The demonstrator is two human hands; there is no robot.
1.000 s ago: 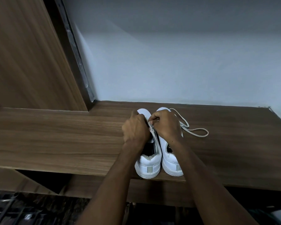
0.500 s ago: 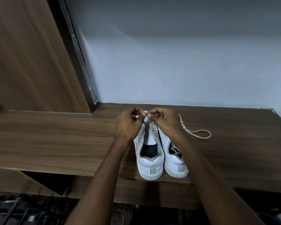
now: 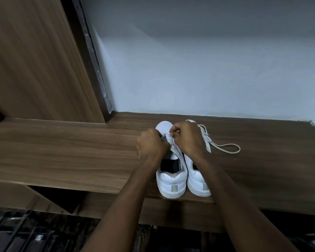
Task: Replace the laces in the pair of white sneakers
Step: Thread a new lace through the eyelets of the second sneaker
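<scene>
Two white sneakers stand side by side on the wooden shelf [image 3: 62, 151], heels toward me. The left sneaker [image 3: 171, 184] has an open, dark mouth. Over its eyelets my left hand [image 3: 151, 146] and my right hand [image 3: 187, 139] both have curled fingers, and each pinches a short bit of white lace near the toe end. The right sneaker [image 3: 198, 182] is partly hidden under my right wrist. A loose white lace [image 3: 227, 149] trails from it in a loop on the wood to the right.
A pale wall [image 3: 198, 70] rises right behind the shelf. A tall wooden panel [image 3: 35, 60] stands at the left. The shelf's front edge lies just below the sneaker heels, with a dark floor and metal bars [image 3: 16, 231] underneath.
Both hands have come down from a raised position above the toe onto the left sneaker's eyelets, still pinching the lace. The sneakers have stayed in place.
</scene>
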